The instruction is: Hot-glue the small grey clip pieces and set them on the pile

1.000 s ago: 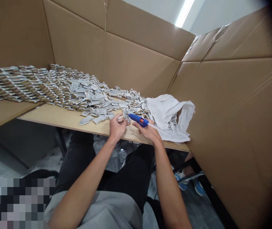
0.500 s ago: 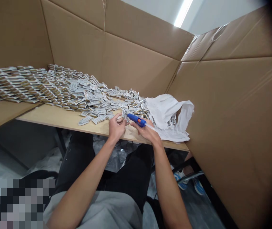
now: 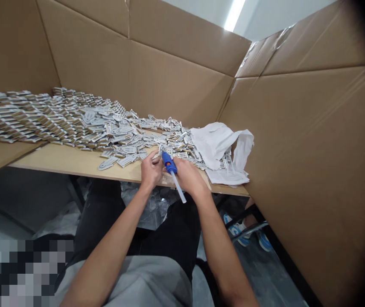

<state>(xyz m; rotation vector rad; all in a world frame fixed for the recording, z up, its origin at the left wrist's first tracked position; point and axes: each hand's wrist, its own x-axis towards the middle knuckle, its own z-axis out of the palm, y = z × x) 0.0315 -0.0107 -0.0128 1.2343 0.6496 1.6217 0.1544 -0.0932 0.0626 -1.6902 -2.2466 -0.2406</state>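
My left hand is closed around a small grey-white flat piece at the front edge of the wooden table. My right hand grips a blue glue gun with a white glue stick sticking out toward me. The gun's tip points up at the piece, right beside my left fingers. Both hands sit close together just in front of a big heap of the same grey pieces.
Rows of stacked grey pieces cover the left of the table. A crumpled white bag lies at the right. Tall cardboard walls enclose the back and right. Another person's blue shoes show under the table.
My right hand has turned the glue gun from lying sideways to pointing up at the piece, the glue stick now toward me. The view has shifted a little.
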